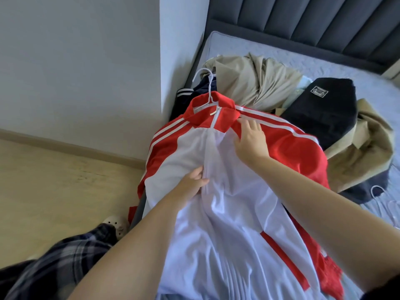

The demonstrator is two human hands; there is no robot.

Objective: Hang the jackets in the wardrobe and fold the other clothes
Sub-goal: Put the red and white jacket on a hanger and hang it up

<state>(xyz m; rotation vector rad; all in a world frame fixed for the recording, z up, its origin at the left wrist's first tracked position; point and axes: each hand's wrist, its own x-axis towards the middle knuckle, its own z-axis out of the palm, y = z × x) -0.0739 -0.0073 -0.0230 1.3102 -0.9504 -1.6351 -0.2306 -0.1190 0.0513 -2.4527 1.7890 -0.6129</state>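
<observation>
The red-and-white zip-front track jacket (233, 191) of thin, shiny synthetic cloth lay front-up across the near edge of the bed (270, 50), already threaded on a white wire hanger (207, 87) whose hook stuck out past the collar. By its sheen and loose ripples it looked light, limp and slippery — likely to slide off the hanger if tipped, so the surest hold would be the hook itself, with the shoulders squared first. The left hand (192, 182) pinched the white front fabric beside the zip at mid-chest; the right hand (251, 137) lay flat and open on the jacket's shoulder just below the collar, fingers straight, pressing the cloth down.

Beyond the jacket's collar sat a crumpled beige garment (253, 83), and beside that a folded black garment (320, 113) bearing a small white-edged patch (319, 91) — its lettering was too small to read. The jacket showed only three white stripes along each shoulder and a tiny pale tag at the zip; no legible writing.
</observation>
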